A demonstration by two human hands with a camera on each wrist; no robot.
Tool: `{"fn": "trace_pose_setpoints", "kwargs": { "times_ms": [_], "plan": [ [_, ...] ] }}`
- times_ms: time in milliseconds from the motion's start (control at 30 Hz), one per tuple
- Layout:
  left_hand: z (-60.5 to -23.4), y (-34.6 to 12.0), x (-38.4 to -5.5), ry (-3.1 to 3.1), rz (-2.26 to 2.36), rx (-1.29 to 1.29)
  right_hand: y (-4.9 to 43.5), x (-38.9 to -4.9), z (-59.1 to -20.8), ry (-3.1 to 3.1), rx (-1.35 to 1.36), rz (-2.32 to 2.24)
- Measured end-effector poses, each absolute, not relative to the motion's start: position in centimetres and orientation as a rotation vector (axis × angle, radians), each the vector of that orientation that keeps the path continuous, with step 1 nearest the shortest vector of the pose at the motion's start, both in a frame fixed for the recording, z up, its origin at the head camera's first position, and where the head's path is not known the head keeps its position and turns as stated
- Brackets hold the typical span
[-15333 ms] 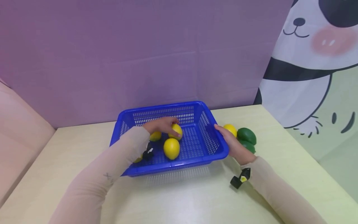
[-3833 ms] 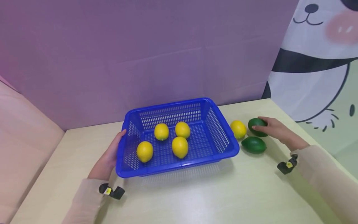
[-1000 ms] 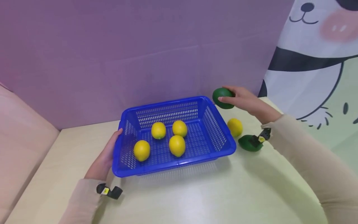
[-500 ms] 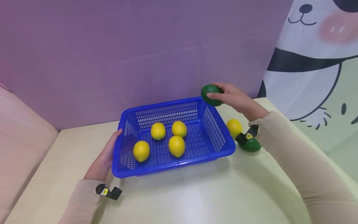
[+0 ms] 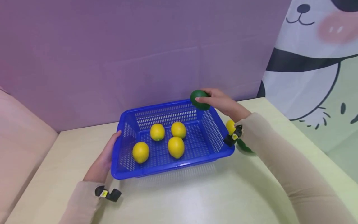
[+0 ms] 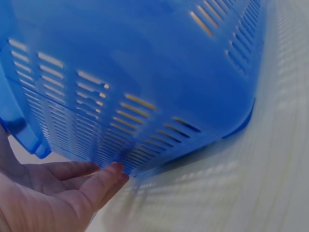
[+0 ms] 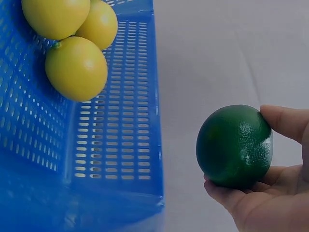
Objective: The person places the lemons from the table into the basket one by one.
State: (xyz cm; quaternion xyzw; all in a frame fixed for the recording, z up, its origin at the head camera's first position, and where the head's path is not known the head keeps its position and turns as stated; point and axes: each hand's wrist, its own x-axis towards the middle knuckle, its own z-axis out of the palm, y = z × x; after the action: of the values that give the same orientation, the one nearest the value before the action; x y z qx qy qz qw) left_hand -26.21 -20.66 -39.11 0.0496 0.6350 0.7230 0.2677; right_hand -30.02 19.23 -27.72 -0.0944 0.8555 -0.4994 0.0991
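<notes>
Slipping from the right hand [image 5: 219, 102], fingers clamped, the smooth green oval fruit [image 5: 199, 101] could fall outside the blue slotted plastic basket [image 5: 197, 140] at one o'clock; left hand [image 5: 104, 155], fingers straight, touches nine.

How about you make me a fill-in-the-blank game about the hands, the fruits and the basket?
1. The basket is coloured ____.
2. Inside the basket, you can count ____ yellow fruits.
3. The right hand holds a fruit that is coloured ____.
4. The left hand touches the side of the ____.

Missing words: blue; four; green; basket.
</notes>
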Motion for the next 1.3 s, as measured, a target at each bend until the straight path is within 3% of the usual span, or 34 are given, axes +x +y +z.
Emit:
{"fn": "trace_pose_setpoints", "kwargs": {
  "times_ms": [667, 1300],
  "plan": [
    [-39.0, -20.8, -26.2, 1.722, 1.964, 0.162, 14.2, -32.1, -29.7, 2.525, -0.142, -1.317],
    [-39.0, -20.3, -26.5, 1.734, 1.958, 0.115, 13.5, -33.1, -31.9, 2.524, 0.074, -1.124]
  ]
}}
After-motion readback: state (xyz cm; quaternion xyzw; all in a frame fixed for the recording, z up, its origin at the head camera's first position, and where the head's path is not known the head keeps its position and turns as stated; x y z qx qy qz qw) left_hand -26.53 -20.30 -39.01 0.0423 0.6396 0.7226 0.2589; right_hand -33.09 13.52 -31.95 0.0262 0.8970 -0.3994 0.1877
